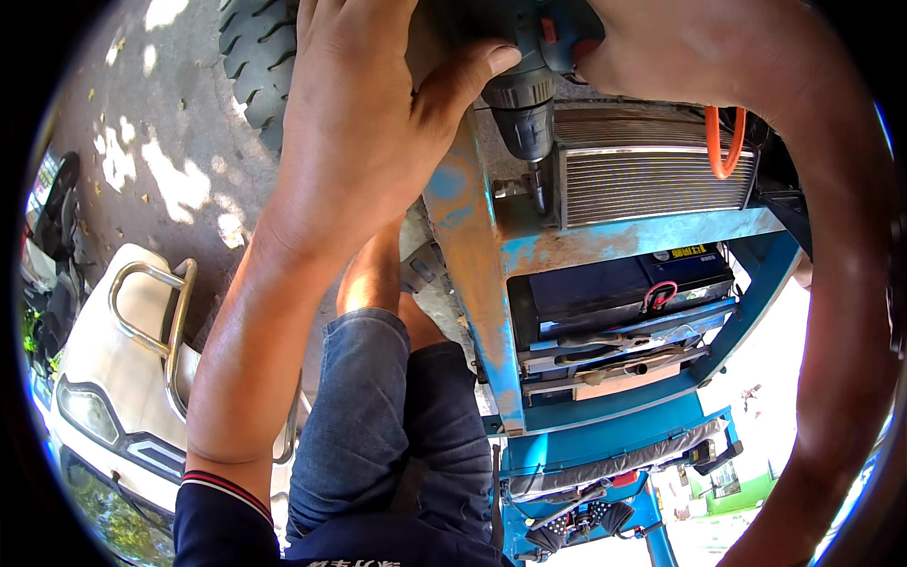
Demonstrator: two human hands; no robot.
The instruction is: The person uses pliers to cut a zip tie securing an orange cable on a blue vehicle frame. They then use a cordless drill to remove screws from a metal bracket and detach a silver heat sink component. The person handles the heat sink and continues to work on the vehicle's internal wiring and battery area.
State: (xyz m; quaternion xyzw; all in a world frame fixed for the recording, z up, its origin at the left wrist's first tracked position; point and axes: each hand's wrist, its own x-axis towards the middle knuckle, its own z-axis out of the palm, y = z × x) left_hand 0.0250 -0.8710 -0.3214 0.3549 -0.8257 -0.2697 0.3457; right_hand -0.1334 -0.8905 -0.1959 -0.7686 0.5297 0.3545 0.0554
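Note:
A dark cordless drill points downward, its slim bit reaching the rusty blue metal frame beside a finned metal box. My right hand is closed around the drill's body at the upper right; its fingers are partly cut off by the top edge. My left hand lies stretched out to the left of the drill, thumb extended so that its tip overlaps the drill's body. Whether the thumb presses on it I cannot tell, and the other fingers run past the top edge.
An orange cable loop hangs over the finned box. Below, a dark battery and pliers sit inside the frame. A black tyre stands at upper left. A pale vehicle with a chrome bar is at left.

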